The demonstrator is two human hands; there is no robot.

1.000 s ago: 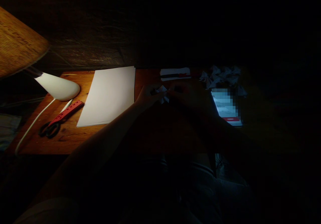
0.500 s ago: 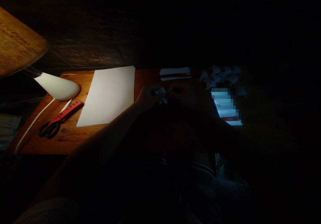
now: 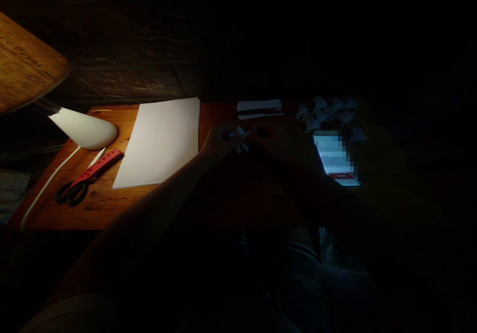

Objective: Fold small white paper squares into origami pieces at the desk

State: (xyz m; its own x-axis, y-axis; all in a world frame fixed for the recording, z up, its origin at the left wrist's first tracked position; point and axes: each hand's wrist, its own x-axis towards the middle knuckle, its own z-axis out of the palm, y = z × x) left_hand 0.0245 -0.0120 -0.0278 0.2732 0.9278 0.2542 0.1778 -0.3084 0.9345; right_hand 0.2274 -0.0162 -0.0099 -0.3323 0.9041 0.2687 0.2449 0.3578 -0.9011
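Note:
Between my two hands is a small piece of folded white paper with pointed corners, held above the middle of the dark table. My left hand pinches its left side. My right hand is closed on its right side, though deep shadow hides most of those fingers. Several similar folded paper pieces lie in a loose heap beyond my right hand. Behind my hands, a dark and red slim tool rests across a white paper strip; its kind is unclear in the dimness.
A stack of white paper sheets lies left of my hands. Farther left are scissors with a red perforated cover and a lamp with its cord. A lit phone lies at the right. The wooden table ends near my lap.
The folded paper has turned slightly between my fingers, showing more of its points. My hands stay in nearly the same place, and the view has shifted a little.

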